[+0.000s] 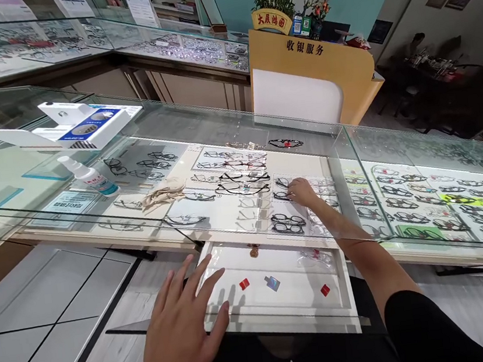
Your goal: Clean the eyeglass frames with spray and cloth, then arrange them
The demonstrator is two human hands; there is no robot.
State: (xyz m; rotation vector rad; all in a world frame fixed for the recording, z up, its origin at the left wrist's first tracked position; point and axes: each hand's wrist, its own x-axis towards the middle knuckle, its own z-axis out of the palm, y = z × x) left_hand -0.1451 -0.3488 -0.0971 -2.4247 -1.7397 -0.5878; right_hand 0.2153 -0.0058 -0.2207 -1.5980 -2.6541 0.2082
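My left hand [183, 320] hovers over the left end of a pulled-out white drawer [284, 316], fingers spread and holding nothing. Small red tags [244, 284], a silvery tag [272, 283] and a clear plastic bag [315, 259] lie in that drawer. Inside the glass display case, my right hand [301, 192] is among rows of eyeglasses, its fingers curled at the side of a dark-framed pair of eyeglasses [282, 196]. The fingertips seem closed on this frame, partly hidden. Just nearer to me are black eyeglasses [288, 228].
On the glass top stand an open white-and-blue box [94, 127] and a spray bottle [91, 177]. A beige cloth [163, 196] lies left of the frames. Upright glass [357, 172] divides off more eyeglasses at right. Beyond is a yellow counter [311, 72].
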